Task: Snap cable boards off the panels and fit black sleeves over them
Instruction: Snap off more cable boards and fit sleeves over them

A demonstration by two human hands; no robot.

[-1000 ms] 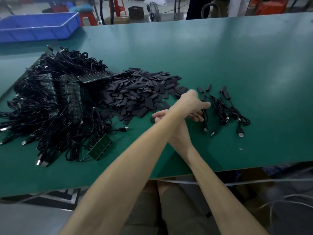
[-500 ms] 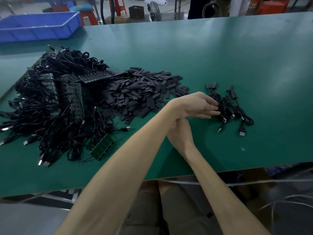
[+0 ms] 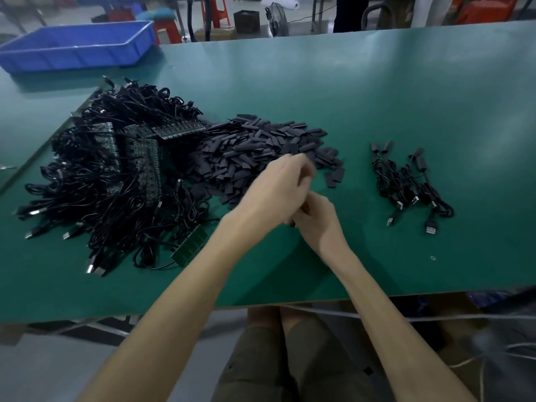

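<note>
Back at the sleeves (image 3: 261, 152): left hand (image 3: 278, 192) over right hand (image 3: 317, 224)

I read the table as a line: panels (image 3: 145, 166) in the cable heap (image 3: 101, 198) at left, sleeves in the middle, finished cables (image 3: 406, 184) well apart at right (done kept from undone). The left fingers are curled and blurred at the pile's near edge, so I cannot tell if they pinch a sleeve. The right fingers curl just beneath, with a dark bit (image 3: 291, 224) showing; whether it is held is unclear. Half a second ago the left hand reached the finished cables; it has drawn back.
</note>
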